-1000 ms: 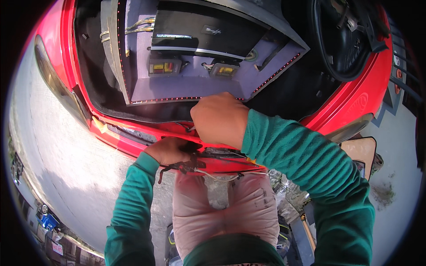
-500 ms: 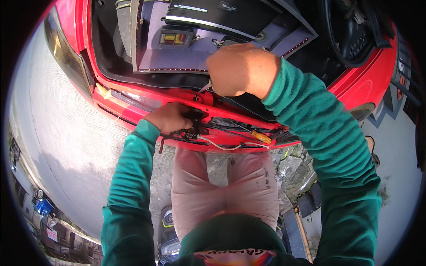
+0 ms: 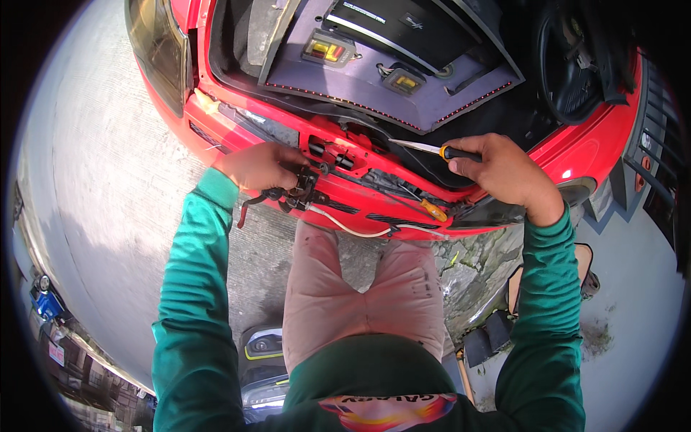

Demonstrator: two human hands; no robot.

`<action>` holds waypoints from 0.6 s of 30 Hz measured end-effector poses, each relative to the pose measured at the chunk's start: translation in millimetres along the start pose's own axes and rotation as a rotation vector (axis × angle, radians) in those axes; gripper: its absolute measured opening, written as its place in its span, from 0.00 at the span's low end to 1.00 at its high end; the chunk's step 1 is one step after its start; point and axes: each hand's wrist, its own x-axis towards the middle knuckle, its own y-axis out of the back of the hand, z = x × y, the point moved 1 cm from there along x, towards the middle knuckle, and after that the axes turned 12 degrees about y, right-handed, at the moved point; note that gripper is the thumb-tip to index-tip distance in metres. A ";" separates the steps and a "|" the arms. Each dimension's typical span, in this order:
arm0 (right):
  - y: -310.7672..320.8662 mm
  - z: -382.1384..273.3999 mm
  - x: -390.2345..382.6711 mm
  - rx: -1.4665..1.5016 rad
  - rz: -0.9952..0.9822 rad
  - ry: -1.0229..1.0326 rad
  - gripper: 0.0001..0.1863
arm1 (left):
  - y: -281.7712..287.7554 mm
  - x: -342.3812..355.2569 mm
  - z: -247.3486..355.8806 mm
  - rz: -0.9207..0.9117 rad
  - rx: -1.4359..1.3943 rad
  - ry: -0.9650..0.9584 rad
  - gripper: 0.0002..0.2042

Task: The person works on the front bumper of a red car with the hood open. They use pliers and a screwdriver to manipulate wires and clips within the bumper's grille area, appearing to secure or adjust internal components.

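Note:
My left hand (image 3: 260, 169) is closed round a black latch mechanism (image 3: 308, 186), held just outside the car's red rear panel (image 3: 360, 157). A dark red lever hangs from the latch's left end, and a pale cable (image 3: 349, 228) runs from it to the right along the bumper. Beside the latch, the panel shows cut-out openings. Higher and to the right, my right hand (image 3: 504, 171) grips a screwdriver (image 3: 448, 152) by its yellow and black handle. Its long metal shaft points left over the trunk edge, with the tip apart from the latch.
Inside the open trunk stands a grey panel box (image 3: 403, 111) holding a black amplifier (image 3: 410, 29) and two fuse holders. A yellow-handled tool (image 3: 434, 210) lies on the bumper at right. Tail lights (image 3: 155, 54) flank the opening. Broken stone (image 3: 468, 266) lies below right.
My right hand has moved right and away from the panel with the screwdriver, uncovering a fuse holder. The latch in my left hand now shows more clearly outside the panel. The view has shifted.

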 end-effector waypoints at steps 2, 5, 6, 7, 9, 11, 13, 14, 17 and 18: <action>-12.1 10.3 -13.2 0.203 0.026 -0.073 0.20 | 3.4 -16.2 6.1 -0.040 -0.122 0.108 0.32; -20.1 1.8 -26.1 0.424 0.030 -0.237 0.22 | 10.5 -29.6 -12.0 0.031 -0.093 -0.086 0.32; -21.6 -0.4 -29.7 0.445 0.037 -0.260 0.22 | 15.6 -35.5 -18.4 0.025 -0.112 -0.046 0.33; -23.0 -0.5 -36.2 0.465 0.046 -0.295 0.23 | 18.0 -41.9 -16.6 0.027 -0.137 -0.062 0.34; -28.1 4.9 -44.4 0.521 0.075 -0.324 0.24 | 23.3 -58.3 -14.8 0.038 -0.192 -0.094 0.34; -32.5 2.4 -44.8 0.531 0.082 -0.367 0.24 | 21.9 -66.5 -23.7 0.078 -0.220 -0.057 0.33; -38.0 5.4 -46.2 0.554 0.073 -0.374 0.24 | 18.8 -57.9 -43.1 0.132 -0.222 -0.067 0.32; -41.2 4.7 -45.5 0.569 0.076 -0.381 0.25 | 15.7 -52.8 -50.7 0.179 -0.206 -0.067 0.29; -49.1 10.1 -50.2 0.575 0.101 -0.401 0.24 | 15.2 -37.7 -54.1 0.346 -0.033 0.003 0.27; -56.3 12.8 -53.4 0.606 0.129 -0.413 0.24 | 18.7 -41.4 -47.5 0.403 -0.026 -0.022 0.26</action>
